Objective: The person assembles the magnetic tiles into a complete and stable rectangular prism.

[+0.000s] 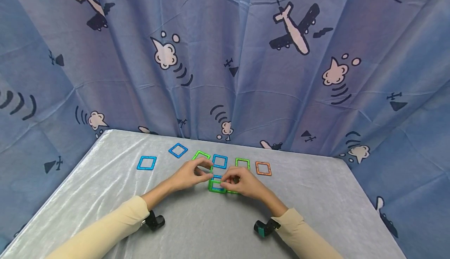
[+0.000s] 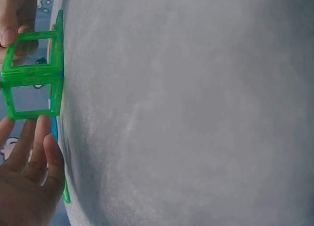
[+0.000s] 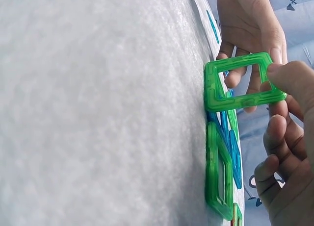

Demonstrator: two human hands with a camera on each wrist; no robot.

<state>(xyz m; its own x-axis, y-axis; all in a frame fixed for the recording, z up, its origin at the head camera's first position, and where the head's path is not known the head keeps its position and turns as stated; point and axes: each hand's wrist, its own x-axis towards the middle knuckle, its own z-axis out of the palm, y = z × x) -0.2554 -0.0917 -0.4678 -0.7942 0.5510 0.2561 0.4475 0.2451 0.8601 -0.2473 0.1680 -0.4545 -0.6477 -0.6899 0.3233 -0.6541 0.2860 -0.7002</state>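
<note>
At the middle of the table, a green square tile frame (image 1: 217,191) stands upright over a blue tile (image 1: 217,177). My right hand (image 1: 246,183) pinches the upright frame at its outer edge, thumb on the near side in the right wrist view. From the other side my left hand (image 1: 190,174) holds a second green frame (image 2: 32,115) between thumb and finger; its other fingers reach out along the lower edge. The two green frames meet edge to edge in the left wrist view. A further green frame (image 3: 212,172) lies beside them, partly under my right hand in the head view.
Farther back lie a blue frame (image 1: 146,168), a blue frame turned like a diamond (image 1: 178,156), a green frame (image 1: 202,152), another blue frame (image 1: 220,167), a green one (image 1: 242,159) and an orange one (image 1: 263,174). A patterned curtain (image 1: 197,106) hangs behind the table.
</note>
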